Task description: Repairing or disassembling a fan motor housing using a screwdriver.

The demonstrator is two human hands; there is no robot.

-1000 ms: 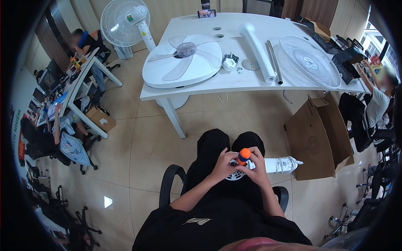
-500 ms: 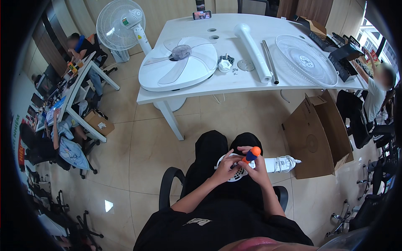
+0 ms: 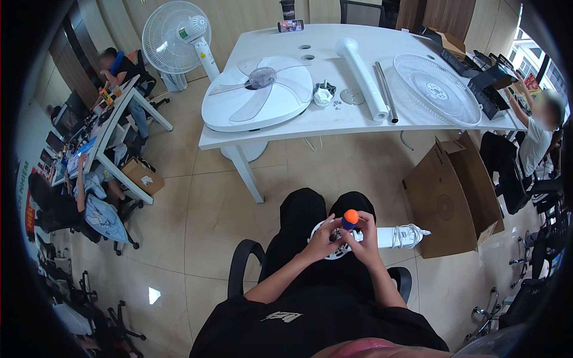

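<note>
An orange-and-blue screwdriver [image 3: 351, 218] stands handle-up over a white fan motor unit [image 3: 398, 236] lying across my lap, with a round vented housing and a coiled cord at its right end. My right hand [image 3: 364, 238] is closed round the screwdriver's handle. My left hand [image 3: 325, 241] is curled over the housing beside the screwdriver's lower part; what its fingertips grip is hidden.
A white table [image 3: 262, 40] bears fan blades [image 3: 250, 104], a white tube [image 3: 361, 77], a metal rod [image 3: 387, 92], a grille [image 3: 436, 89] and small parts. A cardboard box [image 3: 439, 203] stands at right. Co-workers [image 3: 119, 71] sit at both sides; an assembled fan [image 3: 176, 39] stands back left.
The screwdriver's handle has swung slightly, tipping right half a second ago and now more upright again. My fingers have shifted a little around it. The view has moved slightly.
</note>
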